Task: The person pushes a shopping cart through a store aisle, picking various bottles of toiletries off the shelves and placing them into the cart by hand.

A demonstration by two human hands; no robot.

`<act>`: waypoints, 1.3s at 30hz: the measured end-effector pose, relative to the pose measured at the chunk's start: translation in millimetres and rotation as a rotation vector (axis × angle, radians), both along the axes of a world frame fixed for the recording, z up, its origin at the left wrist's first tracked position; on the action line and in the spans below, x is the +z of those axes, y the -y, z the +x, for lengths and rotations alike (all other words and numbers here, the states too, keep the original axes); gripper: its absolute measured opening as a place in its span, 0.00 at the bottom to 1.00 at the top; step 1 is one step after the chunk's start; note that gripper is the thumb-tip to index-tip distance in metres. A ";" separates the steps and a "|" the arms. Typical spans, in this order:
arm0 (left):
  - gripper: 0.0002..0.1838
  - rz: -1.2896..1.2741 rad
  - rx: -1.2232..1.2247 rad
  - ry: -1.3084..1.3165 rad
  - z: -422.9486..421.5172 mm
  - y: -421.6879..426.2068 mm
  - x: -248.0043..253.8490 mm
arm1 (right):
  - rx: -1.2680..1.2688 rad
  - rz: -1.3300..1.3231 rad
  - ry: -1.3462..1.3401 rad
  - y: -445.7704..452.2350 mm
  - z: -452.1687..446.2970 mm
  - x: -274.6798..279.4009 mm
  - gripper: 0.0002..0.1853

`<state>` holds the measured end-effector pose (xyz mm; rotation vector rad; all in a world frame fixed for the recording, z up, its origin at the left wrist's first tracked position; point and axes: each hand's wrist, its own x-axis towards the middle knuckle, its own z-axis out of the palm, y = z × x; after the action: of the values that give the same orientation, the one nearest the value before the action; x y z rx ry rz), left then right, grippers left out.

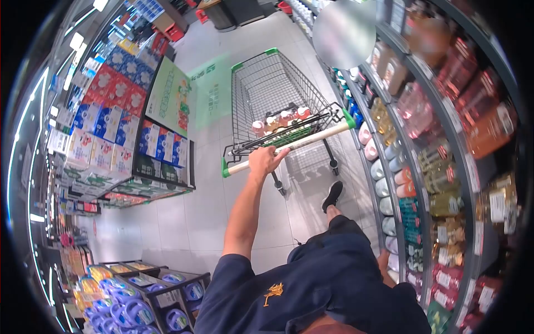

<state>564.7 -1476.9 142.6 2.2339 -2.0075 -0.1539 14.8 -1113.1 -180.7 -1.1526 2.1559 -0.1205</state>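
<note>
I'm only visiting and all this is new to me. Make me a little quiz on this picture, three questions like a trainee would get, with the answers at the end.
1. Multiple choice: what is the person's left hand gripping?
A) a purple bottle
B) the cart's handle
C) a shelf edge

2. True or false, of the shopping cart: there is nothing in it.

3. Fill in the blank: the end caps of that handle are coloured ____.

Key:
1. B; the fingers curl over it.
2. False; a few items sit near the handle end.
3. Green.
</note>
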 end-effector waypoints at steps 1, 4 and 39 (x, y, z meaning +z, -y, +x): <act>0.41 0.011 0.003 0.000 5.2 7.0 -0.3 | 0.138 0.205 -0.062 -8.5 -4.9 -7.1 0.18; 0.42 -0.009 -0.014 0.030 23.4 21.5 -4.0 | 0.259 0.508 -0.045 13.5 3.0 -34.0 0.18; 0.22 0.590 -0.611 -0.562 106.5 312.4 7.0 | -0.964 -0.334 -0.220 409.9 241.3 121.6 0.28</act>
<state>671.2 -1789.3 149.6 1.4254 -2.3858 -1.4066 256.1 -1523.0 -59.2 -0.1807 2.7833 -0.8275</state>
